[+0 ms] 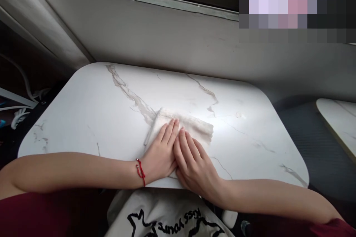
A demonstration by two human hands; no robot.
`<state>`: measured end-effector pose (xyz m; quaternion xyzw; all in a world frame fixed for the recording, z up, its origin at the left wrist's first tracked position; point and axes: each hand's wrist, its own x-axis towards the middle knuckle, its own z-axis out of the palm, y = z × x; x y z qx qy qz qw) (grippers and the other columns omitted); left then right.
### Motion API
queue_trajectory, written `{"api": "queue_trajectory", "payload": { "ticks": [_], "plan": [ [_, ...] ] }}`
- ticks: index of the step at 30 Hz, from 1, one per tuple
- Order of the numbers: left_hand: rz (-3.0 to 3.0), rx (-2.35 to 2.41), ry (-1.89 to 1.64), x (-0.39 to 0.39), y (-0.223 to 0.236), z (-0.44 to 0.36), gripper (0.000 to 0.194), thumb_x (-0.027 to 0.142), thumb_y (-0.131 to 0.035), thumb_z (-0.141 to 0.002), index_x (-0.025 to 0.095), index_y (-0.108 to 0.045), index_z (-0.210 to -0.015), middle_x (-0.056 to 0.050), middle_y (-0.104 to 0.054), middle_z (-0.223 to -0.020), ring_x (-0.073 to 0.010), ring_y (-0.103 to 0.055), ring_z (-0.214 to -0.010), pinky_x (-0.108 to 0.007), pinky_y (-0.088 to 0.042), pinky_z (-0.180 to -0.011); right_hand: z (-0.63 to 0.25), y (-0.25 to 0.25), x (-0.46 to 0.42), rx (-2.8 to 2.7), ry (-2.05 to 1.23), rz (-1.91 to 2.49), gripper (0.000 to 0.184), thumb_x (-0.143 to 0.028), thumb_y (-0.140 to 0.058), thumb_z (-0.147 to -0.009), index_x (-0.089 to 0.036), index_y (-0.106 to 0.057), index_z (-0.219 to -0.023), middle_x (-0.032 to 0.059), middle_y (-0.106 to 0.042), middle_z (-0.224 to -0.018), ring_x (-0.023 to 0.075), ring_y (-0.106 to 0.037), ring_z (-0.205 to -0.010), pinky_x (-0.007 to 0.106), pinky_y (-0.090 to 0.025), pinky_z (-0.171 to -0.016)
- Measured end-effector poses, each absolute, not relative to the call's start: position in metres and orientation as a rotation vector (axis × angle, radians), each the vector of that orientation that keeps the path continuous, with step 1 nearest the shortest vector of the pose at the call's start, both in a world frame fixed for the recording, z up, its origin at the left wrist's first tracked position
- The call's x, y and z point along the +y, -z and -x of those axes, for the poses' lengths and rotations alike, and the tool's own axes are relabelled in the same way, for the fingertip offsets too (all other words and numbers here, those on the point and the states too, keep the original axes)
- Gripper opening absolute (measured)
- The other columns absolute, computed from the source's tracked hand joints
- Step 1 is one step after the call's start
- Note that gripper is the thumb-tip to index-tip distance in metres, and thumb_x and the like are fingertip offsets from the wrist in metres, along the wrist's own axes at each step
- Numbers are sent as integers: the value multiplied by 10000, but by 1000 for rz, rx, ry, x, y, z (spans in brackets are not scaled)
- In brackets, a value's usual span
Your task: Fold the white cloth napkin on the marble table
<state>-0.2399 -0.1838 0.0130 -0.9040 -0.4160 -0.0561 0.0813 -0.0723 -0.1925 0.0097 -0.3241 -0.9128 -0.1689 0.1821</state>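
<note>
A white cloth [191,124], folded, lies on a white marble-patterned table [83,111] near its front edge. My left hand [162,150] rests flat on the cloth's left part, fingers stretched out. Beside it, my right hand [196,163] lies on the cloth with its fingers together and slightly bent, touching the left hand. Both palms are hidden, and the hands cover the cloth's near part. On my left wrist is a red string bracelet [141,170].
A grey wall panel [167,40] stands behind the table's far edge. White cables [20,116] hang at the left. Another marble-patterned tabletop [339,118] is at the right. Below the front edge is white fabric with black drawing [167,214].
</note>
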Motion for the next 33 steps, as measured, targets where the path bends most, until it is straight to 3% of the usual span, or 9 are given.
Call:
{"api": "queue_trajectory", "payload": {
  "ticks": [4,9,12,23,29,33],
  "plan": [
    [2807,-1218,244,-173,-11,244,671,345,-379,-993,-37,-326,-1542,-302,-333,-1607,-395,-275,-1538,-498,-255,-1245,68,-14,-176,-2580,387,835,591,-229,-425,-886,31,-483,-1414,297,-621,-1354,415,-534,-1330,547,-476,-1048],
    [2926,-1116,313,-137,-9,247,704,333,-404,-973,-18,-277,-1569,-251,-248,-1664,-353,-127,-1584,-490,-198,-1275,66,-4,-133,-2600,72,591,729,-255,-420,-882,-15,-286,-1557,287,-409,-1571,396,-273,-1536,589,-369,-1164],
    [2929,-1142,299,-118,-9,244,711,324,-398,-971,-10,-255,-1582,-223,-207,-1686,-331,-114,-1590,-477,-157,-1289,64,2,-110,-2646,-63,574,723,-303,-390,-903,-53,-289,-1574,243,-348,-1625,367,-214,-1564,598,-316,-1199],
    [2940,-1167,235,-4,-5,232,736,302,-435,-932,10,-269,-1586,-200,-233,-1685,-328,-170,-1579,-492,-157,-1284,57,3,-7,-2624,-1,640,649,-236,-372,-891,-69,-422,-1516,220,-420,-1594,346,-352,-1504,596,-319,-1182],
    [2893,-1167,315,49,-1,218,684,271,-432,-920,-1,-369,-1545,-211,-349,-1636,-341,-258,-1543,-497,-189,-1262,47,-3,48,-2675,-1,662,663,-202,-381,-858,-103,-416,-1513,185,-441,-1586,316,-375,-1484,557,-335,-1180],
    [2866,-1212,368,64,-1,211,586,247,-427,-918,56,-509,-1466,-179,-530,-1519,-336,-407,-1454,-507,-288,-1205,38,-1,69,-2656,-2,717,667,-224,-383,-863,-138,-399,-1524,167,-411,-1607,336,-359,-1488,570,-328,-1182]
  ]
}}
